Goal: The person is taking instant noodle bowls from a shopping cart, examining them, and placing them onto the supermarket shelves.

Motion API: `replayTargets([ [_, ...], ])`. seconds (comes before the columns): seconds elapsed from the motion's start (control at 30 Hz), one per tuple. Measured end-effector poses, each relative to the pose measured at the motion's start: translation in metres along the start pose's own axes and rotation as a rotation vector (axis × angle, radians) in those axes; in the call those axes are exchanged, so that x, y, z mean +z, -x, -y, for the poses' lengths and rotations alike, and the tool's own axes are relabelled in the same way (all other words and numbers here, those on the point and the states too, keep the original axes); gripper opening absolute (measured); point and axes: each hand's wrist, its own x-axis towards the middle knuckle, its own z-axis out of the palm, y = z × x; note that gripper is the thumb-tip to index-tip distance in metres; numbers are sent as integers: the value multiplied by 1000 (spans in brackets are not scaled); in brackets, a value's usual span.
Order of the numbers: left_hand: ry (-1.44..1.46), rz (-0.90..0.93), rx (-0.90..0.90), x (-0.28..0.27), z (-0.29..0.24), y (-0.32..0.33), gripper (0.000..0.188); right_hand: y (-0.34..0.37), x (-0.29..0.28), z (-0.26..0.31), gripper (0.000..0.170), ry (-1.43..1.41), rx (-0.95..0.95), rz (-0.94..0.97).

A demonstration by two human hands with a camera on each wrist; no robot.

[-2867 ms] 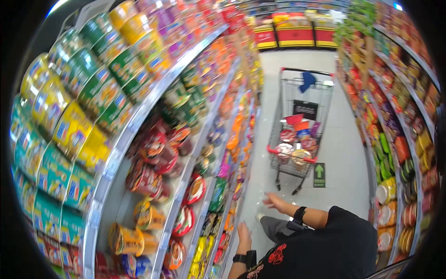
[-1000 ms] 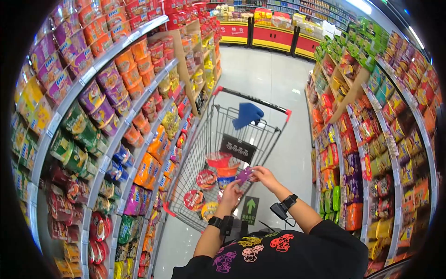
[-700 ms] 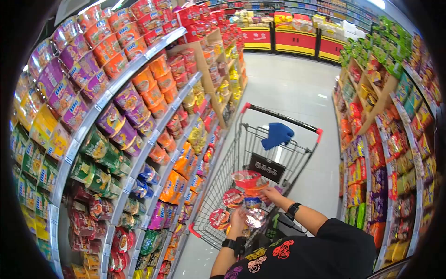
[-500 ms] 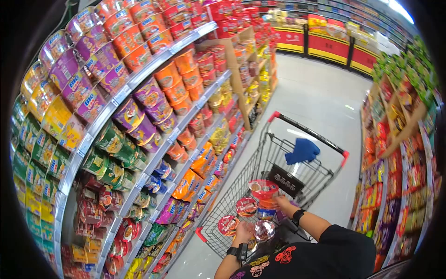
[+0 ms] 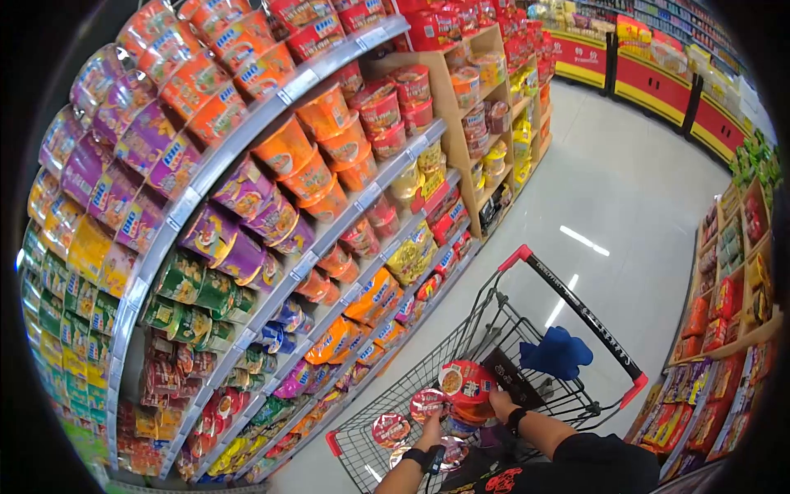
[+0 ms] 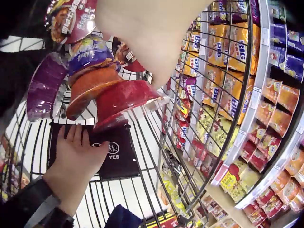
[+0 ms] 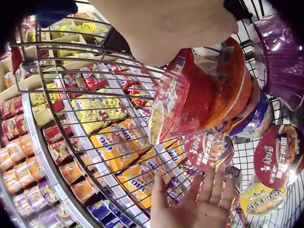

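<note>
Although both hands are held low inside the shopping cart point(image 5: 576, 309), nothing is seen to be gripped by either. At the right of the pile, the fingers of the right hand point(image 6: 78, 154) are stretched out beside the red bowl point(image 5: 467, 381), above the black sign point(image 6: 122, 167); whether the tips are in contact with the bowl cannot be told. At the left, the left hand point(image 7: 199, 206) is spread, thumb apart, near a maroon-lidded bowl point(image 7: 209, 151). The red bowl is carried on an orange bowl point(image 6: 92, 84), which in turn is set on a blue bowl point(image 6: 92, 53), and the three are not squarely aligned. From here, a topple is judged the main risk: if the red bowl were nudged by the straight fingers, it could be slid off the orange one, since no hold on it is shown. By such a fall the purple bowl point(image 6: 45, 90) just beside it could be knocked, or the near yellow-lidded bowl point(image 7: 262, 199) struck and its lid dented. Trouble could also be caused by the cart itself: were it pushed by a leaning body, the uneven stack might be shaken loose.
</note>
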Motion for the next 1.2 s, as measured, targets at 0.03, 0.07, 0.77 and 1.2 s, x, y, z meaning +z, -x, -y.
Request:
replayTargets([
  [0.03, 29, 44, -13, 0, -4, -5, 49, -4, 3, -4, 53, 22, -27, -2],
  [0.07, -126, 135, 172, -8, 6, -13, 46, -9, 7, -6, 52, 46, -55, -5],
  [0.77, 370, 176, -108, 54, 2, -43, 53, -74, 19, -39, 72, 71, -330, 215],
  [1.2, 443, 90, 318, 59, -8, -72, 49, -16, -5, 7, 56, -346, -205, 323],
])
